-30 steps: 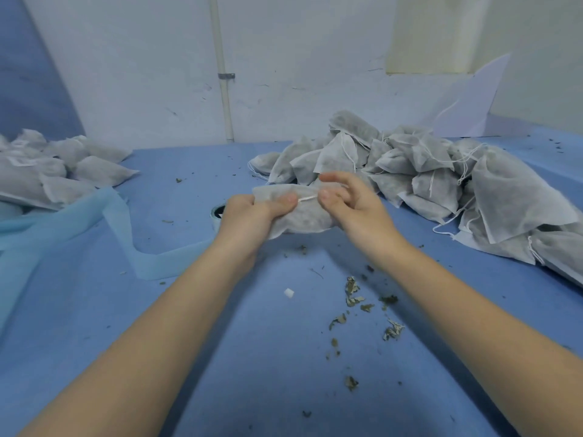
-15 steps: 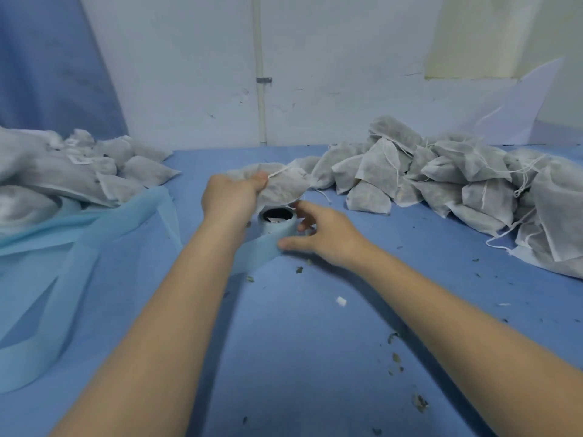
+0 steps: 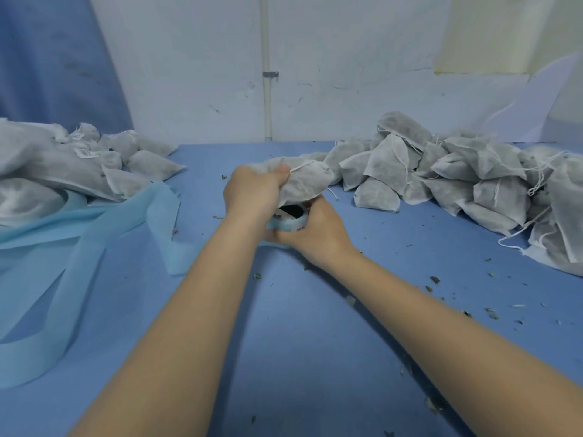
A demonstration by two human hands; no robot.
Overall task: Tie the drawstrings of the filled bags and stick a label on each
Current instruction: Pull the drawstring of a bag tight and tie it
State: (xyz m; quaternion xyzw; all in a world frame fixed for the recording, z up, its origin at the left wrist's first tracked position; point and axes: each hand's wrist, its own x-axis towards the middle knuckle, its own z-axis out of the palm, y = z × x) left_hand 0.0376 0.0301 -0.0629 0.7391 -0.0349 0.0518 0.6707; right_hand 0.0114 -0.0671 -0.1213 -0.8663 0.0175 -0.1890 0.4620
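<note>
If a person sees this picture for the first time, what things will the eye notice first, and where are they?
First come the two bare arms reaching to the table's middle: the left hand grips a filled bag, and the right hand holds a label roll just beneath it. Next, a large heap of bags lies at the right, and a smaller heap at the left above a pale blue strip.

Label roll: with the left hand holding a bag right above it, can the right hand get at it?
Probably yes. The right hand already lies against the label roll from the near right side, fingers curled at its rim. The bag in the left hand overhangs only the far side.
</note>
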